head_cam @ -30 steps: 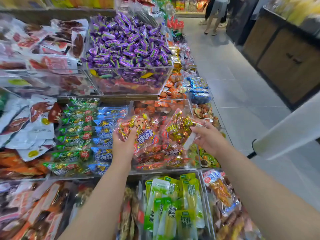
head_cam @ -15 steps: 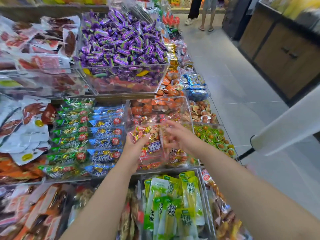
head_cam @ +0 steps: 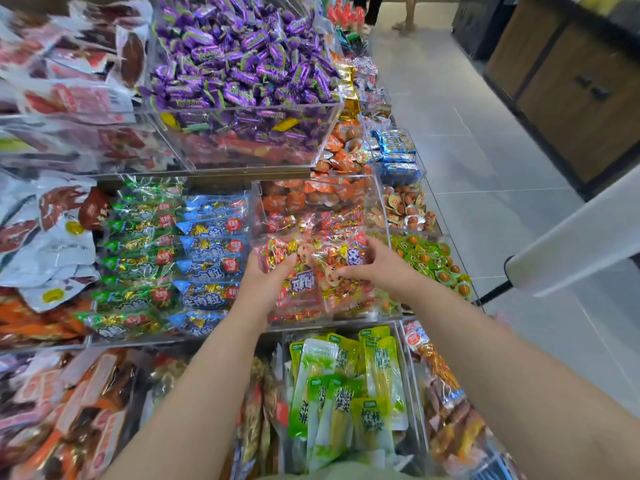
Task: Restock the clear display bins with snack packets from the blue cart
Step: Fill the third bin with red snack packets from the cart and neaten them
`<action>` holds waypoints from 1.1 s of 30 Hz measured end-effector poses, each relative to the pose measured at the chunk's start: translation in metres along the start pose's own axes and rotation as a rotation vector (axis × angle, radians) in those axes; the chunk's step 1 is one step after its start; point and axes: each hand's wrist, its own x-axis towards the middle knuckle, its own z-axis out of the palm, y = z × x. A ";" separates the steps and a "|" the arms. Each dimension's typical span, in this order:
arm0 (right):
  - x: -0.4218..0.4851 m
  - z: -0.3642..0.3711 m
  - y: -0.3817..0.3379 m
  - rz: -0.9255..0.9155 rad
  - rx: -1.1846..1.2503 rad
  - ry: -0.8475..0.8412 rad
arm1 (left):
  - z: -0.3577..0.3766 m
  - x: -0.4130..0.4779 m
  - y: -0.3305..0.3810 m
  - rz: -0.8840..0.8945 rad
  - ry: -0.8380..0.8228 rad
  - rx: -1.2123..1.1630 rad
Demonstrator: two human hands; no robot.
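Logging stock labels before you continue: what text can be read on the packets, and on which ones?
"牛肉粒" on blue foil packets.
Too blurred: script on purple twist-wrapped candies.
Inverted, unreadable: print on red foil packets.
Too blurred: characters on green-yellow plastic pouches.

left hand (head_cam: 262, 283) partly behind packet (head_cam: 300, 288), bystander (head_cam: 410, 12) cropped

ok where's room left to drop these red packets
Likeliest room: back of the clear bin, beyond the left hand and right hand holding red packets, where the pile sits below the rim. Purple candy bin is heaped; green and blue packets leftward are packed tight.
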 end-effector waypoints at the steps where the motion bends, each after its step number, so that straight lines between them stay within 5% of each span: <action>1: 0.000 -0.004 0.003 -0.011 -0.007 0.014 | 0.001 0.001 0.001 0.035 0.052 0.070; 8: -0.006 -0.008 0.001 -0.187 -0.369 0.071 | 0.000 0.003 0.012 0.185 0.133 0.233; 13: -0.008 0.007 -0.009 -0.314 -1.080 -0.233 | -0.003 0.004 0.013 0.283 0.136 0.294; 25: -0.007 0.024 -0.038 -0.313 -1.418 -0.354 | -0.002 0.006 0.002 0.278 0.090 0.301; 33: 0.014 0.041 0.002 -0.194 -1.373 -0.395 | -0.003 0.010 -0.003 0.280 0.032 0.304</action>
